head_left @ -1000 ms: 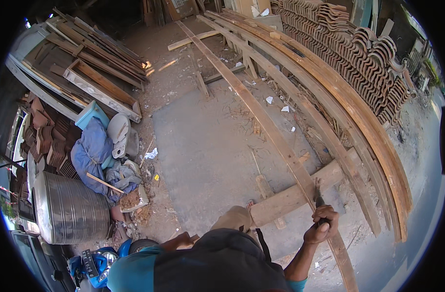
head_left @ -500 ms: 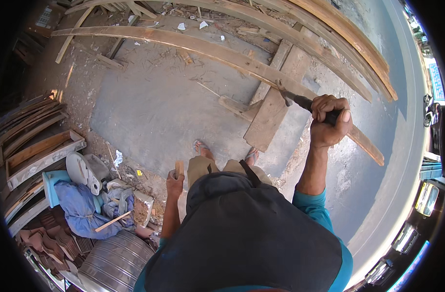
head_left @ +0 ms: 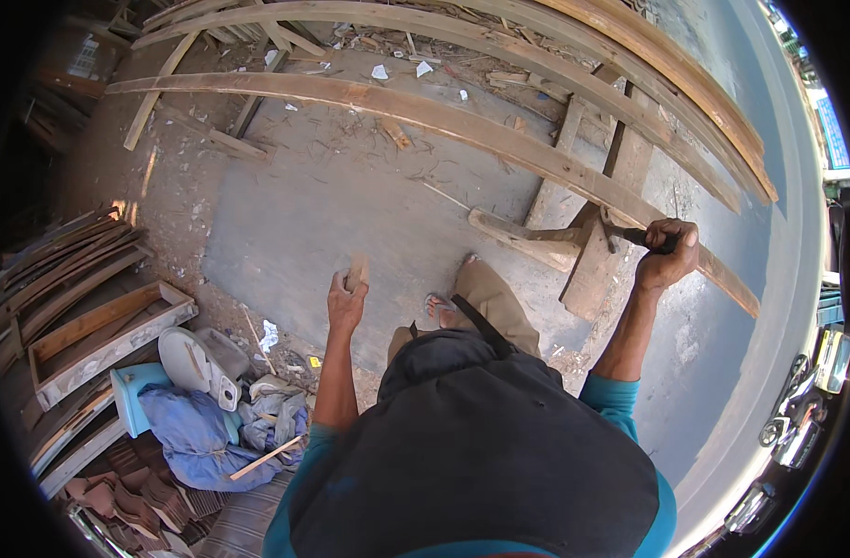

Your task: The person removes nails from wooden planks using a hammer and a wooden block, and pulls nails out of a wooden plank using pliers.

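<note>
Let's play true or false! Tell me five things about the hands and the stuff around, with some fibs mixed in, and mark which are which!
1. The left hand holds a small piece of wood. True.
2. The right hand is empty. False: it grips a dark-handled tool.
3. A blue cloth bundle lies next to a light blue container. True.
4. The person's sleeves are red. False: they are teal.
5. A wooden frame is on the person's left side. True.
</note>
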Available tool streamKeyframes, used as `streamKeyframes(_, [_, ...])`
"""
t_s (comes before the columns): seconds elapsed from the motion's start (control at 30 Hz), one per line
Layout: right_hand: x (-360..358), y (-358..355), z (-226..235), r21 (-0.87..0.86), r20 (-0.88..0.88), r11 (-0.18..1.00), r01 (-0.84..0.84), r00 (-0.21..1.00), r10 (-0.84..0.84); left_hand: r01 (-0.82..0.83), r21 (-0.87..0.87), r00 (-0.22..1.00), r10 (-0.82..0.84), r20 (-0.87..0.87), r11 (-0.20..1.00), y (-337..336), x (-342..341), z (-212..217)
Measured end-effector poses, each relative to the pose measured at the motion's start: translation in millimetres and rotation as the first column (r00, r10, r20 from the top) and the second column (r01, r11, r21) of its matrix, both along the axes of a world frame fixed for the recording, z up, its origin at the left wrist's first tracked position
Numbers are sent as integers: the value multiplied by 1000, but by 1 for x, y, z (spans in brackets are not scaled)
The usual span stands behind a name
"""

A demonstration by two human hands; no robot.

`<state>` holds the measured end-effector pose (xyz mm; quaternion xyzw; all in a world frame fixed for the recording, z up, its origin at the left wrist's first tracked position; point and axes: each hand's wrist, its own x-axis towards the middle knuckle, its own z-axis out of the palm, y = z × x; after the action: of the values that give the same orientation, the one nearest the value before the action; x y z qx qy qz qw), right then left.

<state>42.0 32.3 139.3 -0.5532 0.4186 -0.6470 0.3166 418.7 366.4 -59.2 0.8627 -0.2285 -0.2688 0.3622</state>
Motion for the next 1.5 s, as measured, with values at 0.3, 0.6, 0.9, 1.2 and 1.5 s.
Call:
streamKeyframes(0.3, [68,-36,1,60,-140,985,162,978,-153,224,-165,936,-165,310,961,-145,61,57])
streamKeyframes(0.6, [101,-67,17,239,-247,914,327,931,-268,362,-247,914,-290,285,899,-278,153,118])
streamKeyframes(0.9, [100,26,23,-27,-50,676,736,675,-736,651,-44,636,-514,575,757,-510,263,97])
streamKeyframes(1.2, [107,65,14,-3,-21,479,878,479,-878,807,146,350,-663,662,572,-618,341,25])
streamKeyframes(1.5, [123,48,4,29,-9,460,887,461,-887,920,161,351,-934,65,357,-528,303,87])
